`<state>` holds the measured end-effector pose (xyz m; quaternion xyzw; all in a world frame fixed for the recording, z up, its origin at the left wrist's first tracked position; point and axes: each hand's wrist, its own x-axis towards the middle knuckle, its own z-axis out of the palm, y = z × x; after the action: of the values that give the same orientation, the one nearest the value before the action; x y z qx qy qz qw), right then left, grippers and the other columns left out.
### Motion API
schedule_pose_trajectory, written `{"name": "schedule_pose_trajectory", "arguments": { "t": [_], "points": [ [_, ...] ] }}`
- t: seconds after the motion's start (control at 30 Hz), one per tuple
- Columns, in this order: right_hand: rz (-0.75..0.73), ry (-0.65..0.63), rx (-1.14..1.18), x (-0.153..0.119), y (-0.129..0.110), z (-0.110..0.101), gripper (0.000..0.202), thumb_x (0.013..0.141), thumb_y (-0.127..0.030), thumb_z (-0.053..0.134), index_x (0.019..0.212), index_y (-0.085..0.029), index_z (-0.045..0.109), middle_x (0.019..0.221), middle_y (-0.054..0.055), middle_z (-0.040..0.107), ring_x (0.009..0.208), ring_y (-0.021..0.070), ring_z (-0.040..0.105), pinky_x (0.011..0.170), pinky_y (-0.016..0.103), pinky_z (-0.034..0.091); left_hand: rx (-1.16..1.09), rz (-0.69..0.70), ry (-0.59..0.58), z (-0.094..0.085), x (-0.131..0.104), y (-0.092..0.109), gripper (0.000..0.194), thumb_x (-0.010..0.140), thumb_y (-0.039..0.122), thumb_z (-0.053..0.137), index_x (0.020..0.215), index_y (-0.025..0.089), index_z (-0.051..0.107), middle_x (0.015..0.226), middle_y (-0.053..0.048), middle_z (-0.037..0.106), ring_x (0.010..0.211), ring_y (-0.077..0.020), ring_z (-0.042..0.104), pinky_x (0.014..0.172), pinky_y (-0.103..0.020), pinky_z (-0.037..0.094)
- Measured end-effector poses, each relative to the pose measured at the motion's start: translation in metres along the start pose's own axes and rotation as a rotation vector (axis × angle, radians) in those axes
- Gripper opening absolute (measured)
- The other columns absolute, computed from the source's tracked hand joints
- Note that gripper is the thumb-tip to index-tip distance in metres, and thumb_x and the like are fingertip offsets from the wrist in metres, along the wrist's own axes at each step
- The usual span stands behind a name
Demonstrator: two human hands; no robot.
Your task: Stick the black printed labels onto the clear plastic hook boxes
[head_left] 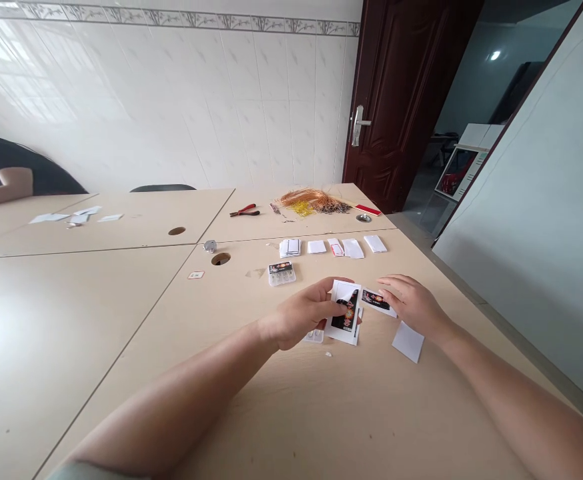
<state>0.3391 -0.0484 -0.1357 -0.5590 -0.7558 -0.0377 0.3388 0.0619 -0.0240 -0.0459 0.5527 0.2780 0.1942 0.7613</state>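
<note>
My left hand grips a few white printed sheets; the top label sheet carries a black panel with orange and red print, and my thumb presses on its face. Close by on the right, my right hand has its fingers curved at the edge of a small black printed label with a white border; the exact contact is partly hidden. Under my left hand lies a clear plastic box, mostly covered. A blank white paper rests below my right hand.
Beyond my hands stands a compartment box with a black label. Behind it are paper stacks, pliers, a copper-coloured wire bundle and a tape measure. A table hole lies left. Another person's arm shows far left.
</note>
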Motion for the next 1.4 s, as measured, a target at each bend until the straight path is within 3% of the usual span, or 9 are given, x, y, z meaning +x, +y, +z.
{"name": "schedule_pose_trajectory", "arguments": {
  "t": [0.23, 0.47, 0.63, 0.77, 0.87, 1.0, 1.07, 1.2, 1.4],
  "points": [
    [0.086, 0.015, 0.128, 0.003, -0.015, -0.006, 0.024, 0.100, -0.039, 0.062, 0.110, -0.018, 0.068, 0.112, 0.007, 0.070, 0.099, 0.0206, 0.069, 0.088, 0.042, 0.059, 0.042, 0.015, 0.026, 0.002, 0.000, 0.000, 0.029, 0.077, 0.027, 0.074, 0.100, 0.018, 0.060, 0.076, 0.000, 0.068, 0.063, -0.0118, 0.063, 0.050, -0.021, 0.033],
    [0.180, -0.053, 0.441, 0.020, -0.083, -0.042, 0.029, 0.104, -0.047, 0.051, 0.103, -0.020, 0.063, 0.092, 0.008, 0.077, 0.083, 0.0195, 0.076, 0.066, 0.030, 0.063, 0.076, 0.084, 0.092, 0.005, -0.008, 0.005, 0.029, 0.086, 0.031, 0.068, 0.111, 0.019, 0.057, 0.084, -0.002, 0.068, 0.073, -0.0177, 0.067, 0.053, -0.023, 0.042],
    [0.139, -0.215, 0.655, 0.039, -0.127, -0.067, 0.021, 0.102, -0.046, 0.053, 0.106, -0.026, 0.058, 0.097, 0.006, 0.074, 0.088, 0.0200, 0.075, 0.075, 0.031, 0.066, 0.066, 0.162, 0.155, 0.009, -0.022, 0.018, 0.045, 0.091, 0.034, 0.067, 0.131, 0.024, 0.049, 0.089, -0.001, 0.068, 0.077, -0.0176, 0.067, 0.060, -0.025, 0.047],
    [0.109, -0.202, 0.679, 0.051, -0.146, -0.077, 0.012, 0.097, -0.033, 0.062, 0.109, -0.031, 0.058, 0.101, 0.002, 0.070, 0.087, 0.0163, 0.073, 0.070, 0.023, 0.064, 0.031, 0.261, 0.161, 0.014, -0.034, 0.028, 0.052, 0.093, 0.031, 0.065, 0.139, 0.026, 0.041, 0.085, 0.000, 0.071, 0.075, -0.0178, 0.069, 0.065, -0.028, 0.052],
    [0.061, -0.078, 0.668, 0.054, -0.155, -0.080, 0.012, 0.096, -0.026, 0.064, 0.103, -0.032, 0.057, 0.096, -0.001, 0.068, 0.083, 0.0140, 0.072, 0.065, 0.018, 0.062, -0.007, 0.298, 0.162, 0.019, -0.042, 0.032, 0.053, 0.092, 0.030, 0.068, 0.138, 0.027, 0.044, 0.082, 0.001, 0.070, 0.076, -0.0169, 0.068, 0.070, -0.029, 0.053],
    [0.011, 0.023, 0.684, 0.052, -0.158, -0.078, 0.015, 0.094, -0.017, 0.061, 0.094, -0.029, 0.052, 0.084, 0.000, 0.065, 0.072, 0.0155, 0.071, 0.057, 0.020, 0.062, 0.019, 0.301, 0.108, 0.024, -0.047, 0.030, 0.047, 0.094, 0.028, 0.065, 0.137, 0.028, 0.046, 0.083, 0.000, 0.068, 0.079, -0.0161, 0.065, 0.074, -0.030, 0.053],
    [0.002, 0.027, 0.667, 0.051, -0.155, -0.075, 0.016, 0.094, -0.015, 0.060, 0.092, -0.028, 0.051, 0.080, 0.000, 0.064, 0.068, 0.0152, 0.069, 0.054, 0.020, 0.061, 0.072, 0.315, 0.097, 0.024, -0.047, 0.029, 0.048, 0.095, 0.028, 0.062, 0.139, 0.029, 0.042, 0.085, 0.000, 0.066, 0.079, -0.0161, 0.064, 0.074, -0.030, 0.053],
    [0.019, -0.010, 0.677, 0.050, -0.151, -0.073, 0.016, 0.092, -0.012, 0.059, 0.091, -0.027, 0.054, 0.078, 0.000, 0.063, 0.067, 0.0141, 0.068, 0.054, 0.018, 0.060, 0.251, 0.424, 0.241, 0.021, -0.046, 0.027, 0.055, 0.092, 0.028, 0.067, 0.140, 0.029, 0.040, 0.089, 0.000, 0.064, 0.080, -0.0167, 0.063, 0.073, -0.030, 0.053],
    [0.133, -0.051, 0.764, 0.049, -0.154, -0.078, 0.010, 0.093, -0.019, 0.065, 0.097, -0.028, 0.063, 0.082, -0.002, 0.063, 0.073, 0.0101, 0.065, 0.064, 0.014, 0.058, 0.197, 0.594, 0.222, 0.018, -0.047, 0.027, 0.026, 0.098, 0.026, 0.062, 0.121, 0.028, 0.050, 0.087, 0.001, 0.062, 0.080, -0.0144, 0.062, 0.072, -0.028, 0.053]
  ]
}}
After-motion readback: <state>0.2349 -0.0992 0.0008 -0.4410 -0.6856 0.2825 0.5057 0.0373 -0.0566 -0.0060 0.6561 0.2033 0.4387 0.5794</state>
